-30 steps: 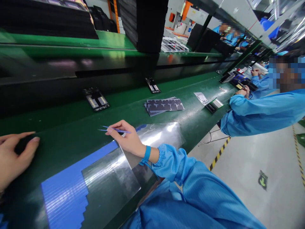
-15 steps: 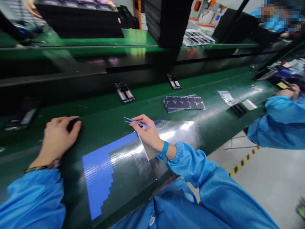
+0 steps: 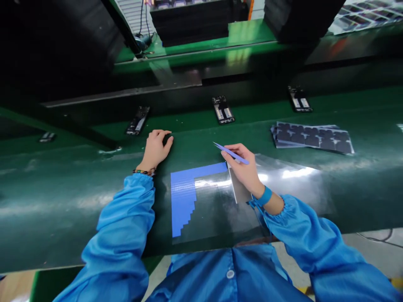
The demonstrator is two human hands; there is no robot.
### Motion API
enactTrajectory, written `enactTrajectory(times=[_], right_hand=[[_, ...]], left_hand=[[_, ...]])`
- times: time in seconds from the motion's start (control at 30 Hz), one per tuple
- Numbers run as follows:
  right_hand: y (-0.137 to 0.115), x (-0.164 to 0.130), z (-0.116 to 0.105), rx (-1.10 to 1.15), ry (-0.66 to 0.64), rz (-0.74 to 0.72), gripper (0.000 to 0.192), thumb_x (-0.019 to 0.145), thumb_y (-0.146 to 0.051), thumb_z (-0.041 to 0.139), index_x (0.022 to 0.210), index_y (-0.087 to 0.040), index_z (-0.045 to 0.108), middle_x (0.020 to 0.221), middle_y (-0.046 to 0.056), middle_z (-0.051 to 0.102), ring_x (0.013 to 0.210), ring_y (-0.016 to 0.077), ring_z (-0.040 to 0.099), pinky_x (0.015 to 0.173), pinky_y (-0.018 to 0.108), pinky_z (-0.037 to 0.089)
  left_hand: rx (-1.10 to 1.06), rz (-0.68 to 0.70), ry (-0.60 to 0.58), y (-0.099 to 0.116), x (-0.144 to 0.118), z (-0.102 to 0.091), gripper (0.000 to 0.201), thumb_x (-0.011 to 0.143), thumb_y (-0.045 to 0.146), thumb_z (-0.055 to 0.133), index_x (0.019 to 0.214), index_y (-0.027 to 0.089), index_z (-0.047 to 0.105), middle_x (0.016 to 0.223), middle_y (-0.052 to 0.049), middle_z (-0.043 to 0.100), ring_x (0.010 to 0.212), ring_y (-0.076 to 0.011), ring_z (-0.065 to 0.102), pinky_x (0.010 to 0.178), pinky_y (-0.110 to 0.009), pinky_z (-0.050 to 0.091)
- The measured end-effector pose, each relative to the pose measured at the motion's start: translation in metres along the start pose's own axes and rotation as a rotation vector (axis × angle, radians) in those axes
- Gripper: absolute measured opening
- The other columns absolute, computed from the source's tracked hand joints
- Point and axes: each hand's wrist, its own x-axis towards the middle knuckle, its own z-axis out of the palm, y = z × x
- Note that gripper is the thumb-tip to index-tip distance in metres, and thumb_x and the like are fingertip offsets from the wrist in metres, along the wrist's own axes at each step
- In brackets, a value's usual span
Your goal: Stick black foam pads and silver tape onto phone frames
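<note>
My right hand [image 3: 244,169] holds blue tweezers [image 3: 229,152], tips pointing up-left, above the top right corner of a clear film sheet [image 3: 217,212] on the green bench. The sheet carries blue strips [image 3: 183,195] in a stepped shape along its left and top edges. My left hand [image 3: 155,149] rests on the bench left of the sheet, fingers curled over a small dark object that is mostly hidden. Both arms wear blue sleeves.
Black phone-frame parts lie on the conveyor behind: one [image 3: 223,110] straight ahead, another [image 3: 137,120] to the left, a third [image 3: 299,100] to the right. A stack of dark die-cut sheets [image 3: 311,137] sits at right. Black trays [image 3: 195,16] stand on the upper shelf.
The view has swung left and down, centring the film sheet. My left hand stays on the small dark object; my right hand keeps the tweezers at the sheet's corner. The neighbouring worker has left the view.
</note>
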Motion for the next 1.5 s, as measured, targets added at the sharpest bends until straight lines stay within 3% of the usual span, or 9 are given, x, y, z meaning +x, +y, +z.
enactTrajectory(times=[0.47,0.67,0.97,1.5], right_hand=[[0.0010,-0.0003,-0.0009,-0.025,0.023,0.000,0.022,0.089,-0.042,0.086,0.101,-0.025,0.079,0.096,0.004,0.082,0.089,0.0195,0.077,0.083,0.036,0.063],[0.0047,-0.0024,-0.0040,-0.068,0.037,0.003,0.026,0.088,-0.045,0.089,0.102,-0.025,0.080,0.098,0.006,0.083,0.089,0.0215,0.078,0.081,0.038,0.063],[0.0081,-0.0030,-0.0063,-0.123,0.055,0.004,0.028,0.087,-0.046,0.091,0.103,-0.026,0.080,0.100,0.007,0.083,0.090,0.0223,0.080,0.078,0.037,0.064],[0.0062,-0.0038,-0.0056,-0.085,0.045,0.080,0.034,0.084,-0.050,0.093,0.104,-0.025,0.080,0.102,0.007,0.083,0.093,0.0246,0.080,0.088,0.043,0.065]], left_hand=[[-0.042,-0.018,0.023,0.0013,-0.0014,0.0027,0.039,0.104,0.044,0.053,0.131,0.021,0.070,0.131,-0.017,0.063,0.127,-0.0368,0.058,0.118,-0.057,0.047],[-0.018,-0.007,0.014,0.0030,-0.0032,0.0017,0.039,0.107,0.041,0.054,0.133,0.019,0.071,0.131,-0.016,0.065,0.124,-0.0320,0.060,0.116,-0.050,0.049],[-0.035,-0.003,-0.001,0.0057,-0.0043,0.0016,0.039,0.108,0.039,0.055,0.137,0.017,0.070,0.132,-0.015,0.066,0.127,-0.0314,0.060,0.117,-0.049,0.048],[-0.063,-0.016,0.018,0.0070,-0.0041,0.0034,0.036,0.107,0.038,0.059,0.135,0.019,0.072,0.131,-0.013,0.068,0.128,-0.0296,0.062,0.118,-0.047,0.048]])
